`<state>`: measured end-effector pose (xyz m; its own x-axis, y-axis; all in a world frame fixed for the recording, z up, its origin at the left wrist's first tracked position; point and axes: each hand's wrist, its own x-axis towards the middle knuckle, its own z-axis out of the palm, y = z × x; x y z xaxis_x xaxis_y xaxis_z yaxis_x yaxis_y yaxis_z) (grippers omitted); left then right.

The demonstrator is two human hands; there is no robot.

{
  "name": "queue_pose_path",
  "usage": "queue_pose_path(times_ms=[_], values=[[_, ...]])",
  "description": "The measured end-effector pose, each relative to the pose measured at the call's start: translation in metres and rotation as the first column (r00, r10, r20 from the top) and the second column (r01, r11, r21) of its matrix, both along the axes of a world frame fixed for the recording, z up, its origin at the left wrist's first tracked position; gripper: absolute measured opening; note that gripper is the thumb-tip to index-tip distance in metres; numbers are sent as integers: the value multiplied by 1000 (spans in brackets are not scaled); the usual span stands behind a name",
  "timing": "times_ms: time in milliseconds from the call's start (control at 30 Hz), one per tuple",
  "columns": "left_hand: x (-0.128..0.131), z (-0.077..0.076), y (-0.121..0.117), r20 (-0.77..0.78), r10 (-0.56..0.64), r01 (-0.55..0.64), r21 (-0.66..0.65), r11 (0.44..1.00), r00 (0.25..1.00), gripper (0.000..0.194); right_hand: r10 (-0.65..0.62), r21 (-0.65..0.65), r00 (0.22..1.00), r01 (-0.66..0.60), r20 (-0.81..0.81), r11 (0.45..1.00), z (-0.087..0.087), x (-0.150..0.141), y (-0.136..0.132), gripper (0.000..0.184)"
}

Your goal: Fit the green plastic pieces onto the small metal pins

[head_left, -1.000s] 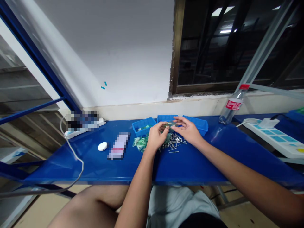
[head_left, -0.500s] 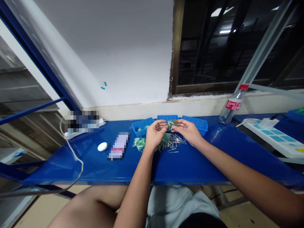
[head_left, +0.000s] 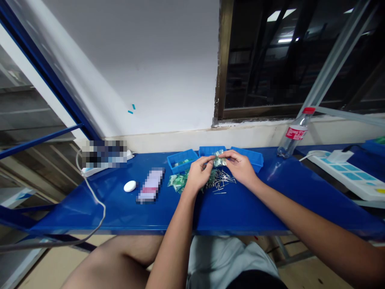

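Note:
Between my two hands is a small clear greenish plastic bag with small pieces in it. My left hand pinches its left edge between thumb and fingers. On the other side, my right hand grips the upper right edge with its fingertips. Below them lies a heap of thin silver metal pins that look like blind rivets. More green plastic bags are piled at the left of the heap, partly hidden by my left hand and wrist.
Three blue bins stand behind the hands: a left bin with small pieces inside, a middle bin and a right bin. A bottle and a power strip are at right. A white oval object and a blurred-out rectangular item lie left.
The bag has turned so more of its shiny face shows. My fingers have straightened somewhat along its top edge; both hands remain over the heap.

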<state>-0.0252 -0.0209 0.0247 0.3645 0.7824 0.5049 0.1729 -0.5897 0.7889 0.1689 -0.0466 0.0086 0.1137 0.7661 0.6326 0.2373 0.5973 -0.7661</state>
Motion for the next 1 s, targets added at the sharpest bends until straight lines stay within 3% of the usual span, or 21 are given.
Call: queue_pose_path(times_ms=[100, 200, 433, 667, 867, 1000], values=[[1, 2, -4, -6, -73, 73, -36, 997, 997, 37, -43, 75, 987, 31, 157, 997, 6, -4, -7, 20], [1, 2, -5, 8, -78, 79, -65, 995, 997, 46, -4, 69, 982, -9, 191, 998, 12, -6, -13, 23], [-1, -2, 0, 20, -60, 61, -84, 995, 998, 38, 109, -50, 993, -107, 43, 993, 15, -9, -15, 23], [0, -6, 7, 82, -44, 46, -21, 999, 996, 31, -43, -70, 991, 35, -126, 997, 3, -10, -6, 34], [2, -5, 8, 235, -60, 109, -204, 973, 970, 45, 63, -229, 971, -116, -229, 966, 2, -7, 0, 48], [4, -2, 8, 305, -54, 131, -238, 962, 951, 46, 45, -240, 958, -116, -283, 964, 2, -6, 1, 49]])
